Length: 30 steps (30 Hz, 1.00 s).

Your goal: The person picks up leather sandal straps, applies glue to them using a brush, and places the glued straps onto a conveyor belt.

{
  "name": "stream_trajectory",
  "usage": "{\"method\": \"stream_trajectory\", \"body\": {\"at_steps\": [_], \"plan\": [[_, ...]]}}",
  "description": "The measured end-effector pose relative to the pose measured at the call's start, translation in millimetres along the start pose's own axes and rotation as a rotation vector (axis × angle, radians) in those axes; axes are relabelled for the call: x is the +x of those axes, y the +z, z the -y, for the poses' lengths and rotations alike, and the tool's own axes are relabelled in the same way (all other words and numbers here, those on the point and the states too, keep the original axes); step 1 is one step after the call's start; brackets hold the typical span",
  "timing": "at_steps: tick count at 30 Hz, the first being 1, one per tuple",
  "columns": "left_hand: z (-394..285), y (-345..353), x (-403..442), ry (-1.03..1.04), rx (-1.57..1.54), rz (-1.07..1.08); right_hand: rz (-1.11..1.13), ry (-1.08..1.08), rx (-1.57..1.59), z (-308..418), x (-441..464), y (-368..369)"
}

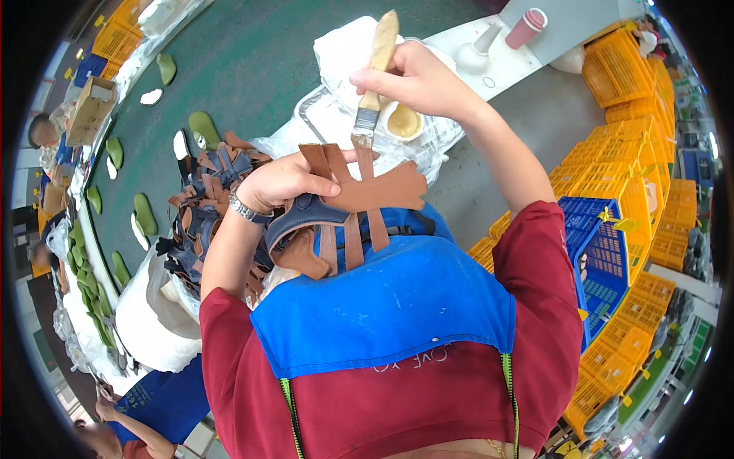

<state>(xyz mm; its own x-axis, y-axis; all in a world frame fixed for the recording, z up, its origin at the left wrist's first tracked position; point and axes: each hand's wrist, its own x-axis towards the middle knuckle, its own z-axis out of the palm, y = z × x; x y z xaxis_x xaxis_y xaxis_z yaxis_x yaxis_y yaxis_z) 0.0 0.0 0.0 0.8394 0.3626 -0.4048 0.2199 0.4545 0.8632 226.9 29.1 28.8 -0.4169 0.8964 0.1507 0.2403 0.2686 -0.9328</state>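
Holding brush (383,50) in right hand (419,81), strapped piece (382,191) in left hand (281,182)

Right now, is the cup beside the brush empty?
Not empty: yellowish material shows inside the cup, just right of the brush in the head view. How deep it goes, cannot tell.

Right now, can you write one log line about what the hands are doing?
left hand: holds brown strapped piece | right hand: holds brush | bristles: at a strap | pile: beside left hand
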Motion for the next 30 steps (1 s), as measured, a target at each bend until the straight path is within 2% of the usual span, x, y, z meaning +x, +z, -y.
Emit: {"method": "stream_trajectory", "body": {"at_steps": [2,6,9,13,15,17,20,21,24,30], "plan": [[-1,0,-1,-0.009,0.025,-0.012,-0.036,0.014,-0.091,-8,3,1],[-1,-4,-4,0.046,-0.047,-0.111,-0.281,0.002,-0.110,-10,2,-12],[0,-10,-9,0.080,-0.206,-0.218,-0.431,0.045,0.374,-10,-9,-16],[8,-24,-11,0.143,-0.288,-0.293,-0.555,-0.006,0.674,-32,-15,25],[8,-27,-13,0.173,-0.313,-0.284,-0.501,0.034,0.655,-30,-19,42],[17,-29,-9,0.228,-0.373,-0.277,-0.578,-0.118,0.630,-37,-15,63],[25,-23,-8,0.281,-0.565,-0.191,-0.668,-0.121,0.762,-33,-12,77],[29,-23,-8,0.290,-0.615,-0.165,-0.674,-0.110,0.705,-34,-11,80],[34,-24,-5,0.069,-0.692,-0.195,-0.681,-0.095,0.561,-35,-9,87],[31,-23,-10,0.243,-0.489,-0.197,-0.740,-0.032,0.389,-28,-14,50]]}}
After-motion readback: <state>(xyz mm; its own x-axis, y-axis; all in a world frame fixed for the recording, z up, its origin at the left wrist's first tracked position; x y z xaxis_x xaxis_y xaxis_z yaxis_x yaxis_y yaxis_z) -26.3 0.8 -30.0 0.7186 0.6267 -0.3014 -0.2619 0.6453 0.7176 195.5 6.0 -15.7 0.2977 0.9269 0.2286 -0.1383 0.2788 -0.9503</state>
